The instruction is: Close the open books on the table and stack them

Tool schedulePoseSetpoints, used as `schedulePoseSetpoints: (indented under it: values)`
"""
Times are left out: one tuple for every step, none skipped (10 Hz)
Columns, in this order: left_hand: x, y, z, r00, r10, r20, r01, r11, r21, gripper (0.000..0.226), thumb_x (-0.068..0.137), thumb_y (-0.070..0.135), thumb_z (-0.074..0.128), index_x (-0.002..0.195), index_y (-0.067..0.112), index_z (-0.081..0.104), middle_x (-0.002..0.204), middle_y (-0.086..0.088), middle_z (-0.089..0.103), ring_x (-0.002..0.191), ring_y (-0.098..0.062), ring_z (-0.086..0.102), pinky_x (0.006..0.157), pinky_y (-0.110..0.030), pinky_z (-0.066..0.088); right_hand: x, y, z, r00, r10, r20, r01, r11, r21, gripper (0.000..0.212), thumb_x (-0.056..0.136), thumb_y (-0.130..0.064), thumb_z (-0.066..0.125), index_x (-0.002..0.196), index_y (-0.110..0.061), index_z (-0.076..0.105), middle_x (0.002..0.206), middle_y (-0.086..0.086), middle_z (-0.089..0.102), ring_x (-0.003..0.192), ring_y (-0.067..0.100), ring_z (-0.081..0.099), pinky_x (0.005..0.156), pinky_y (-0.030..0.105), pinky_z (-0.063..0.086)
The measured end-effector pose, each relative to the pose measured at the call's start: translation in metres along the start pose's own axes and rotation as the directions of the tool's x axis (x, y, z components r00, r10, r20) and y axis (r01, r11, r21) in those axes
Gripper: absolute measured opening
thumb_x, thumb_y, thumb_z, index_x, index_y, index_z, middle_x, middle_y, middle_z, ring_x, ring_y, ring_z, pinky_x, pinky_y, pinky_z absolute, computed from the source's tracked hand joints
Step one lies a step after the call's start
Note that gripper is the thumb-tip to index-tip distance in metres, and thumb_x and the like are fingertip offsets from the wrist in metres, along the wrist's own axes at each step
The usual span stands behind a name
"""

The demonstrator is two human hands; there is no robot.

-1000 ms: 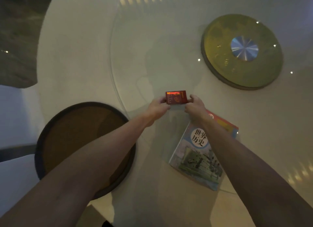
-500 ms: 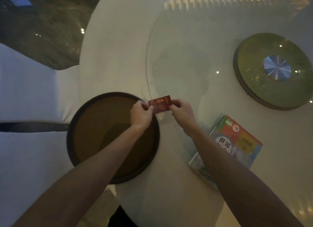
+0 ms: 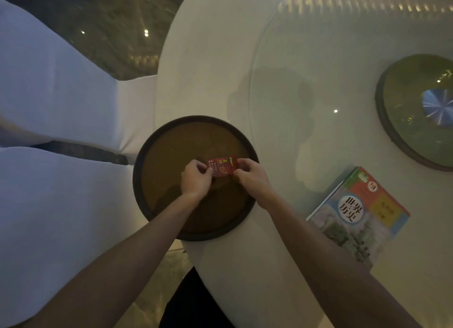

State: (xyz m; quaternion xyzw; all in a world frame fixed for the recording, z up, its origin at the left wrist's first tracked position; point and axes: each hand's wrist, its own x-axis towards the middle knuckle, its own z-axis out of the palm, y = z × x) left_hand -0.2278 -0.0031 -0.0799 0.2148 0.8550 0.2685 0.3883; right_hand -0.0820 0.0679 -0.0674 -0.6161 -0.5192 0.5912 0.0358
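Since the earlier frame both hands and the small red book [image 3: 222, 166] are shifted left, off the glass and over the brown round tray [image 3: 157, 161]. Left hand [image 3: 196, 179] pinches its left edge, right hand [image 3: 252, 178] its right edge; hands apart, book between them, closed as far as visible. Likely light, thin, a bit flexible: edge pinch suffices. Textbook [image 3: 360, 217] lies closed on the table [image 3: 208, 58] far right; probably stiffer, heavier, best gripped at the spine
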Motion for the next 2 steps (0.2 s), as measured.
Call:
schedulePoseSetpoints:
  values:
    - [-0.0006, -0.0027, -0.0010, 0.998, 0.035, 0.052, -0.036, 0.999, 0.004, 0.019, 0.092, 0.021, 0.068, 0.108, 0.015, 0.062, 0.108, -0.002, 0.063, 0.093, -0.014, 0.060, 0.075, -0.029, 0.051, -0.0037, 0.0014, 0.0022, 0.999, -0.032, -0.029, 0.032, 0.999, -0.023, 0.052, 0.097, -0.023, 0.059, 0.147, -0.015, 0.051, 0.135, 0.003, 0.061, 0.119, 0.016, 0.058, 0.095, 0.033, 0.055]
    - [-0.0022, 0.0011, -0.0029, 0.998, 0.029, 0.060, -0.030, 0.999, 0.017, 0.023, 0.092, 0.023, 0.068, 0.112, 0.015, 0.061, 0.112, -0.003, 0.063, 0.095, -0.015, 0.060, 0.076, -0.028, 0.051, -0.0073, -0.0020, 0.0021, 0.998, -0.036, -0.056, 0.033, 0.997, -0.064, 0.053, 0.097, -0.023, 0.059, 0.149, -0.014, 0.050, 0.139, 0.004, 0.060, 0.125, 0.019, 0.057, 0.104, 0.039, 0.052]
